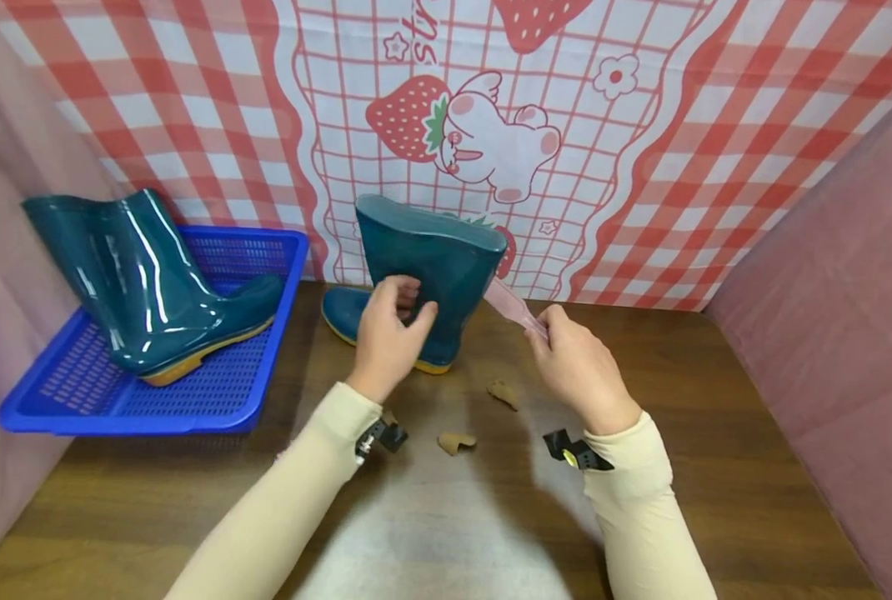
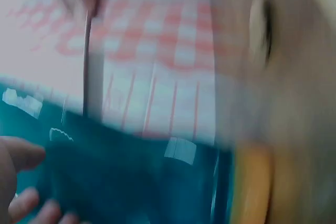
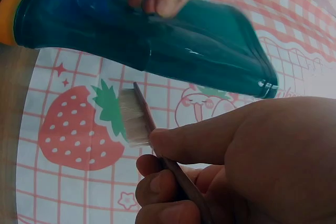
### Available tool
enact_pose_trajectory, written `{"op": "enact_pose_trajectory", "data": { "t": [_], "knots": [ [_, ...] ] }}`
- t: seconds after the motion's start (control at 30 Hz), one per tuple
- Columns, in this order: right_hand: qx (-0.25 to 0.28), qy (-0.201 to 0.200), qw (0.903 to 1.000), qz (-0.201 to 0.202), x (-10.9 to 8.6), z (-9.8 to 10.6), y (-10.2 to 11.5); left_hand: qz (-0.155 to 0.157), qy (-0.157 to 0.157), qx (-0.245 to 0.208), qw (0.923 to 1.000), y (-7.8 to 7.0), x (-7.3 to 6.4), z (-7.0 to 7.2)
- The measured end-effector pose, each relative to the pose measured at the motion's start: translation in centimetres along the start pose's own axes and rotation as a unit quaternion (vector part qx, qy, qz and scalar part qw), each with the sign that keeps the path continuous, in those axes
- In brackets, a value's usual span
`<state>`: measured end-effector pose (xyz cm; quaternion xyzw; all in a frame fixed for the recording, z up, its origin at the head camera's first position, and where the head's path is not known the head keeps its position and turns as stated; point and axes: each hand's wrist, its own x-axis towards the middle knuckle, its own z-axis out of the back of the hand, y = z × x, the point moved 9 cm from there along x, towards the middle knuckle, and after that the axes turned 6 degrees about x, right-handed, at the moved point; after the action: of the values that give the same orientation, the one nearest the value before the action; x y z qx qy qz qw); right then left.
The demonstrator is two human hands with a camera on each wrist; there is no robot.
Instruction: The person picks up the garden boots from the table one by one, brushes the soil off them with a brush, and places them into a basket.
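Observation:
A glossy teal rubber boot (image 1: 434,262) with a yellow sole stands upright on the table, toe to the left. In front of its shaft is my left hand (image 1: 389,337), thumb and fingers apart and loosely bent; whether the fingertips touch the boot I cannot tell. My right hand (image 1: 584,367) grips the handle of a pink brush (image 1: 512,307) on the boot's right side. Pale bristles (image 3: 134,116) show in the right wrist view, facing away from the palm. In the left wrist view, much is blurred, with the boot's shaft (image 2: 121,177) beside the left fingers.
At left, a second teal boot (image 1: 134,292) lies tilted in a blue plastic basket (image 1: 153,425). Brown flakes like dry leaf bits (image 1: 457,442) lie on the wooden table (image 1: 446,525). Behind hangs a strawberry-print cloth (image 1: 596,242), with pink drapes (image 1: 836,275) at the sides.

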<state>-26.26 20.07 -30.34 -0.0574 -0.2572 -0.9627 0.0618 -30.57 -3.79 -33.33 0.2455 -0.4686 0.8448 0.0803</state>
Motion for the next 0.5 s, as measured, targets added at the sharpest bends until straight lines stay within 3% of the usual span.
{"op": "enact_pose_trajectory", "data": {
  "t": [0.1,0.23,0.37,0.5],
  "knots": [
    [0.001,0.001,1.0000,0.001,0.0,0.1,0.0,-0.013,0.014,0.035,0.9992,-2.1,-1.4,-2.3],
    [0.000,0.005,1.0000,0.000,-0.1,0.0,-0.2,-0.018,-0.007,0.074,0.9971,-3.3,-1.4,-4.1],
    [0.000,0.003,1.0000,-0.006,-0.1,0.0,-0.5,-0.035,-0.022,0.088,0.9953,-3.7,-0.8,-4.3],
    [-0.001,-0.001,1.0000,-0.010,-0.1,0.3,-0.4,-0.061,-0.022,0.076,0.9950,-3.8,-0.3,-3.5]
  ]
}}
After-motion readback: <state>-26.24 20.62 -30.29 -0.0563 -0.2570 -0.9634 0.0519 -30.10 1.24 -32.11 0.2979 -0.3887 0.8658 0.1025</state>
